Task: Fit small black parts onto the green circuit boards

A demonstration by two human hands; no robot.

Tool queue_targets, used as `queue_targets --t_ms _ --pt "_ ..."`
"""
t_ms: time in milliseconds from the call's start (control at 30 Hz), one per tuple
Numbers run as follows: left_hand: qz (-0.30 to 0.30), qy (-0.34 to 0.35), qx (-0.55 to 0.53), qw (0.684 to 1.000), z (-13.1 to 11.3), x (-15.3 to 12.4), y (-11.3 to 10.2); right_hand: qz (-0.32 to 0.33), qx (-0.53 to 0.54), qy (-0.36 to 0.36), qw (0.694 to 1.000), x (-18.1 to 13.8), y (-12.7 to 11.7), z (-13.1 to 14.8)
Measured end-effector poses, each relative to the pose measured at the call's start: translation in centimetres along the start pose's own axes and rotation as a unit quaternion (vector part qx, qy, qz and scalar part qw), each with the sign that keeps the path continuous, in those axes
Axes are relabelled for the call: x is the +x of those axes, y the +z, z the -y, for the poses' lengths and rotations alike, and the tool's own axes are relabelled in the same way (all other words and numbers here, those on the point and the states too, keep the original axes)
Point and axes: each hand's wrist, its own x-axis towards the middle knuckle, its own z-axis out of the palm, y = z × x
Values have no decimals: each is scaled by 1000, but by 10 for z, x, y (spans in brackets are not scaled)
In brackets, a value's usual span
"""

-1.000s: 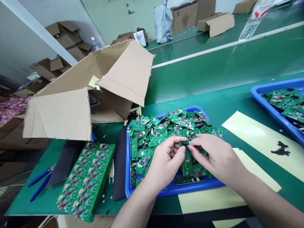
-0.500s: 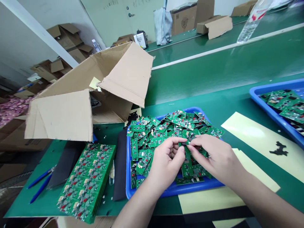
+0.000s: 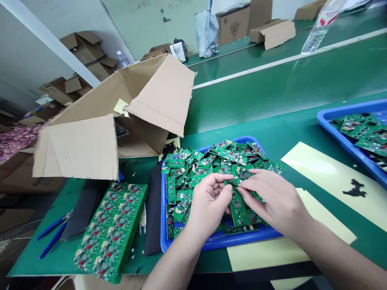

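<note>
1. No txt legible anywhere
2. Wall (image 3: 142, 6): faint marks, too blurred to read
3. Back carton (image 3: 234, 26): round printed logo (no letters made out)
4. Bottle (image 3: 320, 24): red label, unreadable

Past your left hand (image 3: 208, 201) and right hand (image 3: 272, 201), the green bench top (image 3: 272, 112) runs back in long lanes, split by a white strip (image 3: 272, 62). Far ahead of them stands a pale green wall (image 3: 133, 20) with a door (image 3: 157, 24). Up to their left, a white beam (image 3: 51, 42) slants past stacked cardboard boxes (image 3: 81, 52). The light is bright and even.
</note>
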Motion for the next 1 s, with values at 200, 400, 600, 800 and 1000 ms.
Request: queue_targets --t_ms 200,400,600,800,1000 --pt "52 -59 -88 993 -2 1 -2 -11 22 -9 1000 0 -2 -2" --pt "50 -58 -105 991 -2 1 -2 -5 31 -14 999 -2 -3 -3" --pt "35 -53 -101 993 2 2 -2 -14 39 -22 999 -1 -6 -3" --pt "38 -39 -95 994 1 2 -4 -12 41 -6 999 -1 -6 -5" --pt "29 -26 -60 997 0 0 -1 -1 42 -6 999 -1 -4 -6"
